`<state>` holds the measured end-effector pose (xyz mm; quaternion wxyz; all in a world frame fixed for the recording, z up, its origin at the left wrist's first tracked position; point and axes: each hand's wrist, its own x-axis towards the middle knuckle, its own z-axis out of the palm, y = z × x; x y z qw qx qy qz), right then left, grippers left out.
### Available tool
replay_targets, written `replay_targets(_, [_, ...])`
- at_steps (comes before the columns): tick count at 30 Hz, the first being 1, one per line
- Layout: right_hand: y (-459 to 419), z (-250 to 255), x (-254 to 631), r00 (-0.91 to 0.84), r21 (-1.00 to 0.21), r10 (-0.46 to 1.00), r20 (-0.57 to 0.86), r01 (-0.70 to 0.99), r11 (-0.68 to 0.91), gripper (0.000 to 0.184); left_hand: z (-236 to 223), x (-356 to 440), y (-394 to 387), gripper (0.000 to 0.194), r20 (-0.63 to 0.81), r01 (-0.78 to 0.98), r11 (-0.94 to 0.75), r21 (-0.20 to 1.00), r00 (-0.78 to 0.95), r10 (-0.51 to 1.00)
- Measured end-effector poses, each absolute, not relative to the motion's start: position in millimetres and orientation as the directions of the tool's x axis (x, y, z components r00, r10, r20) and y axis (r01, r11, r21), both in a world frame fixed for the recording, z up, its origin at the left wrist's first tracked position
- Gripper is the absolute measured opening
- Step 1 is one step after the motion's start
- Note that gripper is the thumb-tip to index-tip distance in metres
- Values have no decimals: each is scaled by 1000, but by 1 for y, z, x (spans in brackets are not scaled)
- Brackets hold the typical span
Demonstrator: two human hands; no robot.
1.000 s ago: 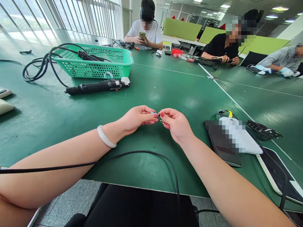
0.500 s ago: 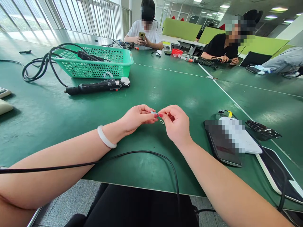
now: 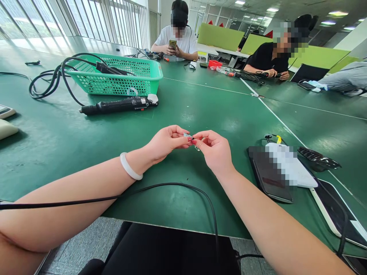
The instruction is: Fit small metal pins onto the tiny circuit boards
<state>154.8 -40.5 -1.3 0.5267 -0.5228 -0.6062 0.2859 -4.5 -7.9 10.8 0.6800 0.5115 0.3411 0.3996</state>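
My left hand (image 3: 169,141), with a white band on its wrist, pinches a small grey-blue piece (image 3: 187,135) between thumb and fingers. My right hand (image 3: 215,147) is closed in a pinch at the dark right end of that piece, its fingertips meeting those of the left. What exactly sits between the right fingertips is too small to make out. Just below them shows a small metal loop (image 3: 197,148); whether it hangs from the piece I cannot tell. Both hands are above the green table (image 3: 172,206), near its front edge.
A black electric screwdriver (image 3: 117,105) lies before a green basket (image 3: 114,80) holding cables. A black cable (image 3: 172,184) crosses in front of my hands. At right are a dark phone (image 3: 269,175), a white device (image 3: 304,175) and a black plastic part (image 3: 318,157). Co-workers sit beyond.
My right hand's fingers have shifted slightly around the small piece, and the metal loop shows more plainly below them. My left hand has hardly moved. At far right, a co-worker's gloved hands have gone out of view.
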Motion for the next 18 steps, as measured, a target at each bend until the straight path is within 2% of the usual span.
replay_targets(2, [-40, -2, 157, 88, -900, 939, 331, 330, 286, 8, 10, -5, -6, 27, -34, -185, 134, 974, 461, 887])
replay_targets(6, [-43, 3, 161, 29, -810, 905, 424, 460, 365, 8, 10, -7, -4, 29, 5, -181, 99, 978, 502, 865])
replay_targets(9, [-42, 7, 168, -13, -758, 906, 424, 542, 362, 13, 10, -7, -4, 28, 1, -158, 97, 983, 526, 851])
replay_targets(12, [-35, 5, 180, -12, -703, 952, 307, 671, 235, 15, 11, -7, -3, 27, -24, -124, 100, 987, 502, 864])
replay_targets(15, [-28, -2, 189, 7, -571, 991, 130, 818, 69, 13, 9, -7, -2, 25, -71, -25, 96, 995, 493, 867])
replay_targets(18, [-23, -8, 191, -9, -482, 997, 75, 875, 44, 9, 5, -6, -1, 24, -117, 105, 72, 992, 530, 840])
